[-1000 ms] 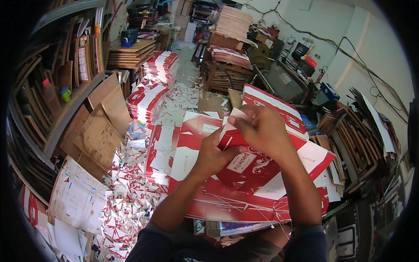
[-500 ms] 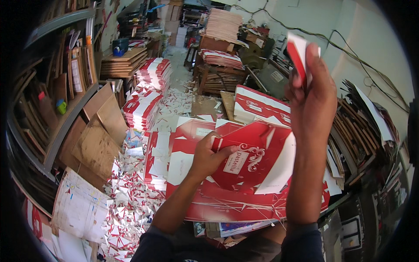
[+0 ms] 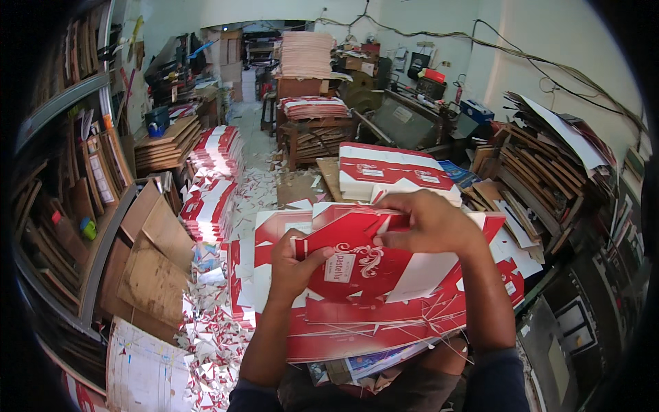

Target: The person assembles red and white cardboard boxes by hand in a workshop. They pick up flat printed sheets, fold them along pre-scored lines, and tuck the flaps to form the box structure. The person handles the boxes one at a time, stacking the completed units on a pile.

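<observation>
Cardboard (image 3: 367, 276), red and white, is over flat red sheets (image 3: 336, 338), its left edge pinched by the left hand (image 3: 291, 266); the right hand's (image 3: 434, 223) top-edge grip is unclear. Uneven pulling could tear it.

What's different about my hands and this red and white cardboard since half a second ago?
Your right hand, then raised holding a small red-and-white cardboard scrap, has come down and leftward to the upper edge of the red-and-white printed cardboard; that scrap no longer shows in it. Your left hand still grips the printed cardboard's left side.
</observation>
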`<state>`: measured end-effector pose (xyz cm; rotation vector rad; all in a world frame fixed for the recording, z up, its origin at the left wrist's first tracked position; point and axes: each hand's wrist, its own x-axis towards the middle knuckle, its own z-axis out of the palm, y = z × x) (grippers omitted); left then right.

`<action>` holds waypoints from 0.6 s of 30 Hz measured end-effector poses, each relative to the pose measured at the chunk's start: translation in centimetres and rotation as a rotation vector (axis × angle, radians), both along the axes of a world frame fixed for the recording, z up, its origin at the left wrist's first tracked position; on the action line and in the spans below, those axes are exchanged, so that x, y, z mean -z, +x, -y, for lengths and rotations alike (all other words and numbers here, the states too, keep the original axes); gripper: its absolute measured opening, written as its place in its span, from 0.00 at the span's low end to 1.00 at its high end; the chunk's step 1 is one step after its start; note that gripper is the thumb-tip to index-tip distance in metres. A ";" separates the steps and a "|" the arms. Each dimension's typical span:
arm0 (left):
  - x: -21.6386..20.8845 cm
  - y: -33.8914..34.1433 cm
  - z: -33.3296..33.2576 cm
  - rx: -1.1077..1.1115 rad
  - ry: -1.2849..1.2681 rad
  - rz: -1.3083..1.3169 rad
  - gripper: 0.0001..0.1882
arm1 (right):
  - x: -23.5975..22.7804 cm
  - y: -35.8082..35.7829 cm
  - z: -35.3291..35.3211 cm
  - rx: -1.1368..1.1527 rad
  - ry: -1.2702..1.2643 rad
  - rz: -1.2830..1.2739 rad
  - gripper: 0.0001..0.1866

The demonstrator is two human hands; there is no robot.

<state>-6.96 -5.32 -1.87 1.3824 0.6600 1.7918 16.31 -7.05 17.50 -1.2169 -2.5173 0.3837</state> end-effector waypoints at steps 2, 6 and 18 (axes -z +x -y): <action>-0.9 -0.2 0.2 0.023 -0.107 -0.035 0.18 | 0.7 0.2 0.7 -0.016 0.189 -0.034 0.16; -5.8 -0.3 1.8 -0.605 0.332 -0.550 0.22 | 1.4 0.1 0.2 -0.002 0.319 -0.015 0.14; -7.8 3.1 1.8 -0.508 0.461 -0.716 0.16 | 4.4 -2.0 -1.4 0.350 0.664 0.040 0.12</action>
